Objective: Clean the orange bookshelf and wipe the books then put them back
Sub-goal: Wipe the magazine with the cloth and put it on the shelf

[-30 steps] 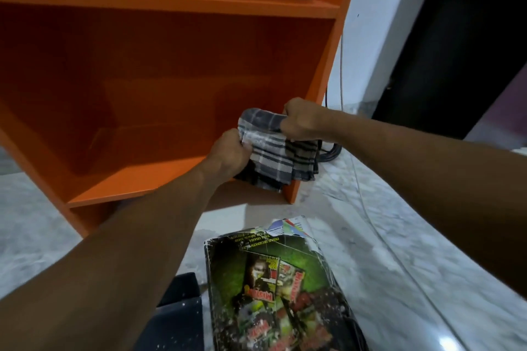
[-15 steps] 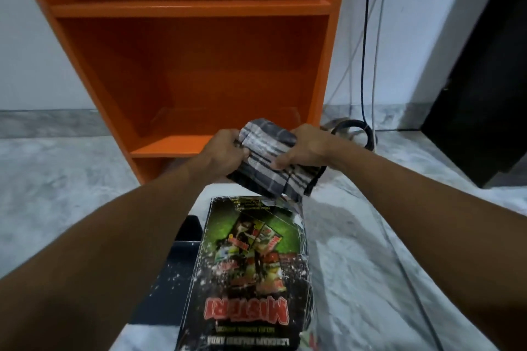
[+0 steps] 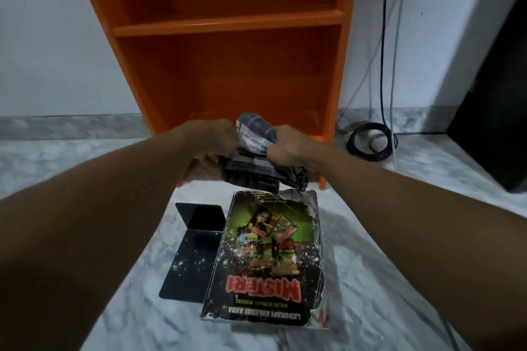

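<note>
Since half a second ago the view has drawn back and tipped down, so the top book (image 3: 268, 259) now shows its whole cover and the black bookend (image 3: 196, 245) beside it is seen complete instead of as a sliver. Both hands have kept hold of the cloth (image 3: 255, 134), which looks more bunched between them than before.

The left hand (image 3: 212, 141) grips the cloth's left side and the right hand (image 3: 285, 148) its right, fingers curled tightly into the grey plaid fabric. Most fingertips are buried in the folds, so exactly how they pinch cannot be told. The cloth is smeared by motion, and its lower part hangs dark in front of the base of the orange bookshelf (image 3: 228, 23).

The bookshelf stands against the white wall, its top cut off by the frame. Its bottom board is largely hidden behind the hands and cloth.

The book lies flat on the marble floor (image 3: 385, 265), just in front of the bookshelf, its red title upside down to the viewer. More books lie beneath it, showing only as ragged edges along its right side and far corner; how many cannot be told. White specks scatter over the cover and the bookend, which touches the book's left edge.

To the right, a coiled black cable (image 3: 370, 141) lies on the floor.
</note>
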